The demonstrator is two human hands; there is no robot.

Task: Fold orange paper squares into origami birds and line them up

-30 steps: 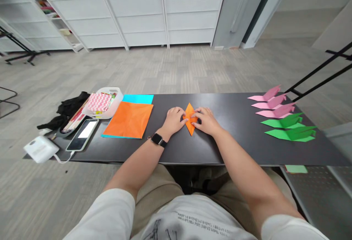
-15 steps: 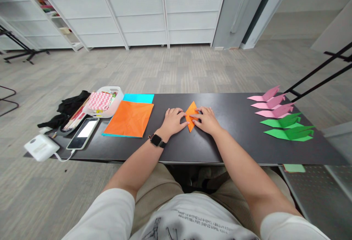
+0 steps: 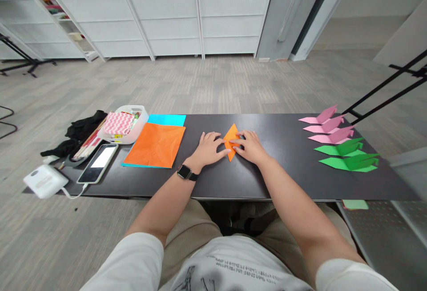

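Note:
A piece of orange origami paper (image 3: 233, 133), folded into a narrow diamond, lies flat on the dark table between my hands. My left hand (image 3: 210, 149) holds its left edge, with thumb and forefinger tips on the paper. From the other side my right hand (image 3: 251, 146) grips it, thumb and fingers bent over the right half and middle. Those fingertips cover part of the folds, so I cannot make out each crease. To the left of my left hand is a stack of orange sheets (image 3: 156, 144) with blue paper (image 3: 167, 119) showing beneath.
Pink folded paper birds (image 3: 330, 137) and green ones (image 3: 348, 163) stand in a row on the table's right. At the left are a white basket (image 3: 142, 120), a phone (image 3: 97, 164), a white charging device (image 3: 46, 181) with a cable, and black cloth (image 3: 85, 124).
My left thumb has shifted slightly inward onto the orange paper's lower left edge. The right hand has barely moved. The whole view has shifted slightly.

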